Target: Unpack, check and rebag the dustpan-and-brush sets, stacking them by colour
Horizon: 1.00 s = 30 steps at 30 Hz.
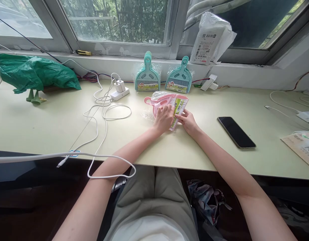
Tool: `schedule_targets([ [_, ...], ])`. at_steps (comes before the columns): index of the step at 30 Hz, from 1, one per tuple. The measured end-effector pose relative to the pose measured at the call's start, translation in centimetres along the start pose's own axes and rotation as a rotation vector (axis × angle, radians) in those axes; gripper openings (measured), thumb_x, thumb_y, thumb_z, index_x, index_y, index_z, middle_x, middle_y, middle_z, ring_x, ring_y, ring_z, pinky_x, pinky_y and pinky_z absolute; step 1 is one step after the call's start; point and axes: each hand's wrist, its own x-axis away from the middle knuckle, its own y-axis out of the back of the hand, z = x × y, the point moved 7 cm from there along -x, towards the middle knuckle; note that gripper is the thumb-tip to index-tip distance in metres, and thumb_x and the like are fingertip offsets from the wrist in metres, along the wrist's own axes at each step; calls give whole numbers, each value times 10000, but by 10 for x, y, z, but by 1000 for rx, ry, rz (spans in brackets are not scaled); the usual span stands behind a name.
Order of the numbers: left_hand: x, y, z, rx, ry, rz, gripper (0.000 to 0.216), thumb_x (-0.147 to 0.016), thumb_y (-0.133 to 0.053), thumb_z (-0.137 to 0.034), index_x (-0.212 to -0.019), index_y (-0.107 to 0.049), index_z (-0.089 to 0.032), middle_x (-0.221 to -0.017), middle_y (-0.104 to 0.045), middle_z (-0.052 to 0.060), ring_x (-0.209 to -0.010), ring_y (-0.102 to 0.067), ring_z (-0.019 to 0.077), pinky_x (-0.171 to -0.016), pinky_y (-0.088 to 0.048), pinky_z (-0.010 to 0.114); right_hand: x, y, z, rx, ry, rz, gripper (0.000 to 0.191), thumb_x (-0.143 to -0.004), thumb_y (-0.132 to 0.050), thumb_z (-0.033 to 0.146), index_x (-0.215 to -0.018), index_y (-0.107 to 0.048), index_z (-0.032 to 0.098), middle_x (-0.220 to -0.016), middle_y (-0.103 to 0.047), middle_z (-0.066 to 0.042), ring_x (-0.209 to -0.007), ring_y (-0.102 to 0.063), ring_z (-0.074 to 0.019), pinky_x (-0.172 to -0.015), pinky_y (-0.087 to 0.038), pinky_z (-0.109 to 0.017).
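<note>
A pink mini dustpan and brush set (167,99) in clear plastic wrap lies slanted on the desk, its handle to the left and its bristles to the right. Across the bristles runs a green and white label (179,106). My left hand (165,117) is closed over the front of the set with fingers curled beside the label; part of the set is hidden beneath it. From the right, my right hand (187,121) pinches the bristle edge between thumb and fingers. Just behind, two turquoise dustpan and brush sets (147,75), also wrapped, lean against the wall.
White cables (104,117) and a power strip (120,94) lie to the left, with a green plastic bag (36,72) beyond. A phone (236,132) rests on the right. A wrapped package (207,40) stands on the sill. One cable hangs over the desk's front edge.
</note>
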Motion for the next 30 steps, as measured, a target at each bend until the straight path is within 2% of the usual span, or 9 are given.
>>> schedule_targets([
  [10, 2, 9, -7, 24, -66, -14, 466, -930, -400, -216, -1387, -468, -163, -1228, -564, 165, -1152, -494, 296, -948, -349, 412, -1, 3, 2, 17, 20, -18, 563, -560, -854, 335, -1075, -642, 249, -966, -744, -20, -905, -702, -224, -829, -591, -391],
  [15, 1, 9, -7, 80, -39, -19, 543, -943, -358, -205, -1484, -325, -170, -1239, -576, 145, -1125, -521, 264, -920, -388, 385, -1, 6, 6, -23, 40, -51, 558, -563, -854, 328, -1071, -634, 253, -983, -742, -17, -958, -700, -230, -891, -581, -408],
  [17, 0, 12, -3, 142, 18, -55, 570, -960, -323, -208, -1519, -223, -150, -1253, -574, 140, -1118, -528, 240, -929, -405, 365, -2, 9, 8, -34, 59, -85, 513, -569, -849, 332, -1026, -631, 249, -1000, -738, -20, -989, -694, -233, -918, -575, -414],
  [19, 2, 20, 5, 203, 107, -153, 600, -979, -328, -253, -1536, -129, -153, -1341, -525, 144, -1175, -504, 231, -967, -411, 364, -3, 13, 11, -49, 86, -114, 477, -577, -844, 336, -990, -622, 246, -1029, -731, -27, -1033, -683, -238, -940, -569, -416],
  [21, 6, 34, 18, 241, 245, -303, 701, -973, -403, -348, -1541, -32, -175, -1478, -393, 161, -1322, -405, 250, -1047, -385, 398, -4, 17, 15, -69, 117, -136, 466, -585, -841, 336, -981, -612, 246, -1060, -723, -32, -1081, -666, -243, -956, -563, -413],
  [23, 11, 45, 35, 285, 430, -444, 849, -933, -494, -442, -1537, 53, -201, -1572, -226, 175, -1453, -236, 270, -1122, -328, 451, -4, 20, 19, -87, 148, -150, 470, -589, -844, 339, -984, -606, 248, -1089, -716, -35, -1128, -646, -246, -971, -557, -410],
  [25, 13, 46, 52, 411, 593, -495, 910, -903, -535, -500, -1535, 61, -232, -1592, -179, 176, -1495, -151, 279, -1148, -295, 498, -3, 22, 22, -97, 171, -159, 476, -585, -851, 351, -981, -609, 248, -1108, -712, -35, -1163, -628, -250, -982, -552, -407],
  [27, 6, 32, 64, 664, 650, -405, 829, -908, -513, -535, -1536, -46, -259, -1554, -300, 164, -1472, -240, 289, -1123, -332, 514, -3, 22, 24, -102, 184, -156, 476, -582, -859, 364, -977, -622, 246, -1118, -713, -33, -1179, -619, -251, -990, -549, -405],
  [30, -10, -3, 55, 1189, 531, -82, 666, -914, -454, -589, -1461, -322, -234, -1384, -544, 129, -1315, -492, 269, -1045, -434, 450, -3, 20, 23, -131, 194, -141, 442, -580, -870, 367, -946, -659, 236, -1101, -723, -25, -1164, -629, -242, -997, -547, -390],
])
